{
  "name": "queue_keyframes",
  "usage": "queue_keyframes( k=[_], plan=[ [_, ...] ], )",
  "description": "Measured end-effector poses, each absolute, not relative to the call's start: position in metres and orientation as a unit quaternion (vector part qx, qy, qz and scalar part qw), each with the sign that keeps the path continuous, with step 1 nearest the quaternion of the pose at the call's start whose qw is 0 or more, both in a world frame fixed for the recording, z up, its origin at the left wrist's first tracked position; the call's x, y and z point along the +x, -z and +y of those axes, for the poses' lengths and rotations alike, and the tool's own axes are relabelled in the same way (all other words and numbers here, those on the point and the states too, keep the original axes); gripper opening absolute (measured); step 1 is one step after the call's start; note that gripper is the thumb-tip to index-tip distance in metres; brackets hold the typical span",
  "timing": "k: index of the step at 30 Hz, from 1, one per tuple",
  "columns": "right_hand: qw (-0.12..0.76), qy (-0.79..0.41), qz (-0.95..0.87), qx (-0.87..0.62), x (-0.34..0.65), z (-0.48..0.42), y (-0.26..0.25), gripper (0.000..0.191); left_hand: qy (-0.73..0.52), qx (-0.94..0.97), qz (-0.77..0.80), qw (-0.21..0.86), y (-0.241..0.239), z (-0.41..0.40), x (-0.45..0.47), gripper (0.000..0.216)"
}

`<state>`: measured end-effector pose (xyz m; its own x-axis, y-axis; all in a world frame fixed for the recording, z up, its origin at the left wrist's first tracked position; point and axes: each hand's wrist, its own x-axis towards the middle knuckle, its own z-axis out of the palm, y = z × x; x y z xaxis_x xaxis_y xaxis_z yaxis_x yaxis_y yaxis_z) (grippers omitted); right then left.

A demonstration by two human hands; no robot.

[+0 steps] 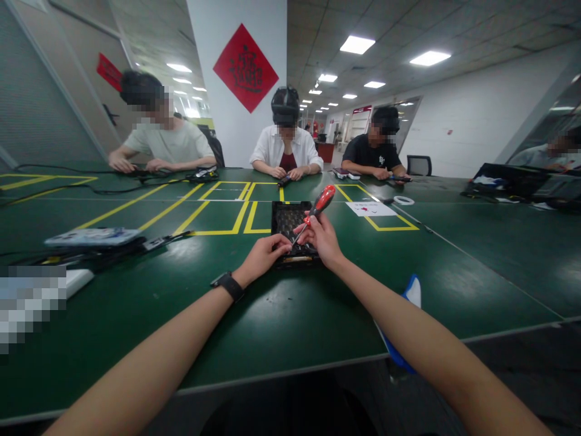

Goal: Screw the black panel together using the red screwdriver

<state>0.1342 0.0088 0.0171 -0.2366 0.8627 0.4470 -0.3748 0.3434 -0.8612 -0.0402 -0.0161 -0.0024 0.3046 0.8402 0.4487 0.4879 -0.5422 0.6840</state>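
A screwdriver (324, 198) with a red and grey handle slants down to the left. My right hand (323, 235) grips it around the lower handle, with the shaft running past the fingers. A black tray-like case (275, 219) lies below both hands, its inside filled with rows of small dark rounded shapes. Over the case's front left part, my left hand (269, 249) has thumb and fingers pinched together beside the screwdriver's tip. Whether those fingers hold the tip or a small part is too small to tell. A dark watch sits on the left wrist.
Yellow tape lines mark the green table (267, 327). A paper sheet (371, 209) and a white ring (403, 200) lie to the right. A blue-and-white object (412, 293) is partly behind my right forearm. Cables and a flat device (93, 237) are left. Several people sit opposite.
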Motion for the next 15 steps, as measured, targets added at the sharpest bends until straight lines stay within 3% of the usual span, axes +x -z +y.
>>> queue_keyframes(
  k=[15],
  plan=[
    [0.603,-0.536,-0.544,-0.229,0.1276,0.0186,-0.0131,0.031,-0.414,0.761,0.436,0.245,0.0080,-0.0101,-0.0399,0.033]
  ],
)
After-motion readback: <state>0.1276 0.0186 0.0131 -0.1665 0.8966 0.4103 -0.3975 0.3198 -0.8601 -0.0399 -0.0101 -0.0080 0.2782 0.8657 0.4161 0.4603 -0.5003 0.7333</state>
